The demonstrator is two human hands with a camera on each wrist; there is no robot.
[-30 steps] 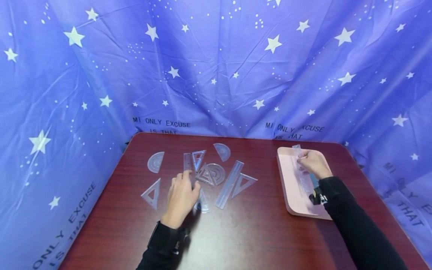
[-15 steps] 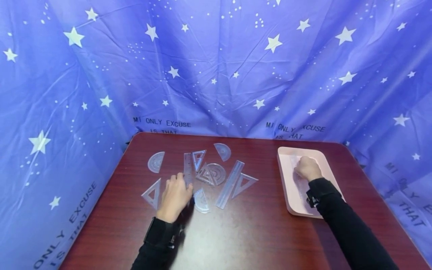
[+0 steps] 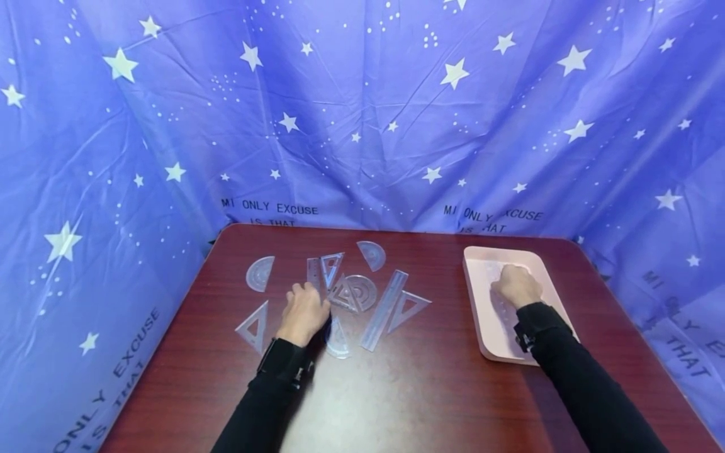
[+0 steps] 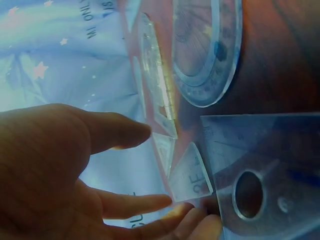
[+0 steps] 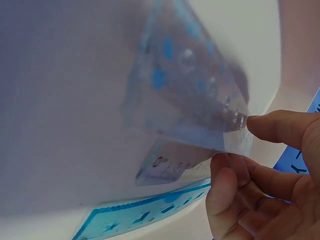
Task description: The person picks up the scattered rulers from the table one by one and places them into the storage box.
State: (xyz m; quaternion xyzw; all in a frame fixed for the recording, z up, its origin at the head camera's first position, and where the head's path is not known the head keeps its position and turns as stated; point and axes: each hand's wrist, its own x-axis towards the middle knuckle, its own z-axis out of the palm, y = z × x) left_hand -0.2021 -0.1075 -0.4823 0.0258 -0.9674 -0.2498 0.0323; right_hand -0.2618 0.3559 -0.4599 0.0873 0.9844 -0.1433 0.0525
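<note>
In the head view my right hand (image 3: 517, 286) is inside the pink tray (image 3: 472, 302). Its thumb and fingers pinch the edge of a clear stencil ruler (image 5: 185, 95), which has cut-outs and blue marks. Beneath that lie another clear ruler (image 5: 162, 162) and a blue-edged stencil (image 5: 145, 212). Over on the left, my left hand (image 3: 303, 314) hovers at a clear ruler (image 3: 313, 270), thumb and fingers apart. The left wrist view has the fingertips by the holed end of this ruler (image 4: 300, 165); contact is unclear. A protractor (image 3: 338, 340) lies just right of the hand.
Around the left hand are a set square (image 3: 255, 327), a protractor (image 3: 260, 274), another set square (image 3: 331, 267) and a further protractor (image 3: 371, 255). Right of these lie a long ruler (image 3: 384, 308) and a set square (image 3: 409, 309). A starry curtain (image 3: 362, 126) borders the brown table (image 3: 396, 402).
My right hand has lowered the stencil ruler into the tray. My left hand drew back towards me, then moved forward over the short ruler again.
</note>
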